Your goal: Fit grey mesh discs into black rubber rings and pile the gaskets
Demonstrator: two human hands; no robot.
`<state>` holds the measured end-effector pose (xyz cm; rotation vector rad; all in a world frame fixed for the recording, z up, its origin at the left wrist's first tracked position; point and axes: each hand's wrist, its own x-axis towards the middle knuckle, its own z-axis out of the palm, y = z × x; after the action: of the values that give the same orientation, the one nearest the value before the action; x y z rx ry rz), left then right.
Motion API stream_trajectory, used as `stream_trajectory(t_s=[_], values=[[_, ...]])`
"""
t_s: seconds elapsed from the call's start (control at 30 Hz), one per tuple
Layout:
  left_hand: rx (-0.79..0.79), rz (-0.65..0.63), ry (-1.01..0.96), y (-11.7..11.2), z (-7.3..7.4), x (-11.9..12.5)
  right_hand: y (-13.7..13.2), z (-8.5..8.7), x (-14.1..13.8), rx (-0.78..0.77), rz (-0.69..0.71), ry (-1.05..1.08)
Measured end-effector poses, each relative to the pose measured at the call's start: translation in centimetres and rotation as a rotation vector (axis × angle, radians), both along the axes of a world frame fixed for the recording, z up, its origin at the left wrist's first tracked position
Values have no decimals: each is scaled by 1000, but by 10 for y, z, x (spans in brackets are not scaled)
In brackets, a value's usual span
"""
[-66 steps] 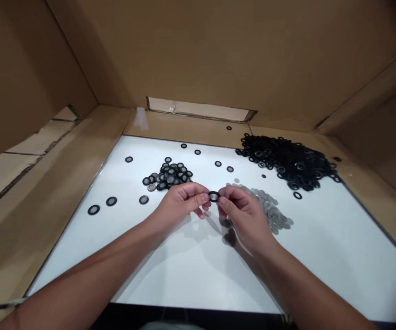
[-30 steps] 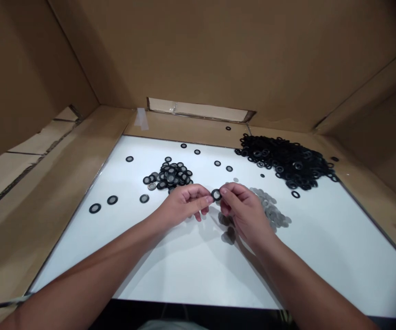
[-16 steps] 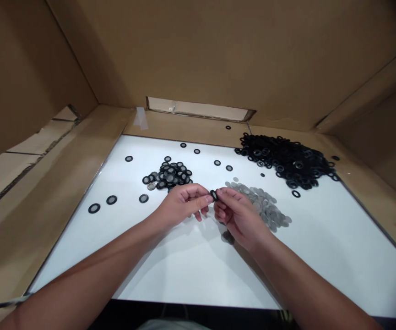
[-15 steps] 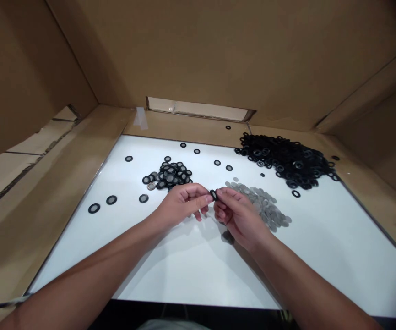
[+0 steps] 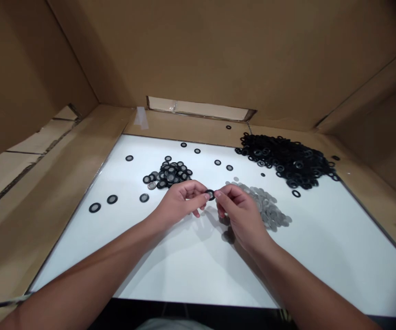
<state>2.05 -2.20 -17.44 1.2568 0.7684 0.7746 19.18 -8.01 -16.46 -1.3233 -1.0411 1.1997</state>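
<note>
ring (image 5: 210, 195): tilted, face up, midway between the hands
left hand (image 5: 181, 204): grip closed on ring
right hand (image 5: 239, 212): grip closed on ring
grey discs (image 5: 266, 207): right of ring

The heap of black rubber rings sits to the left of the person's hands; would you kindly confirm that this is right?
Not quite: it sits to the right, not the left. The head view shows the heap of black rubber rings beyond the right hand, well to the right of the left hand.
</note>
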Motion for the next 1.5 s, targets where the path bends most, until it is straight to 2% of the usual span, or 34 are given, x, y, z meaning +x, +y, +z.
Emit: stream_trajectory(t_s=[0.27,0.7,0.83,0.97,1.27,1.37,1.5], values=[[80,33,46,-1,6,-1,-5,6,-4,113,10,-227],[113,13,49,1,10,-4,-7,5,0,225,6,-356],[44,5,-27,0,11,-3,-6,4,1,235,19,-220],[-8,13,-70,1,5,-3,-3,3,0,139,61,-15],[-20,-50,-134,1,-3,-4,-1,6,-1,-34,130,204],[-39,-62,-155,1,-1,-4,-2,7,-1,-45,126,212],[-75,-58,-145,-1,4,-1,-1,5,0,-20,89,82]])
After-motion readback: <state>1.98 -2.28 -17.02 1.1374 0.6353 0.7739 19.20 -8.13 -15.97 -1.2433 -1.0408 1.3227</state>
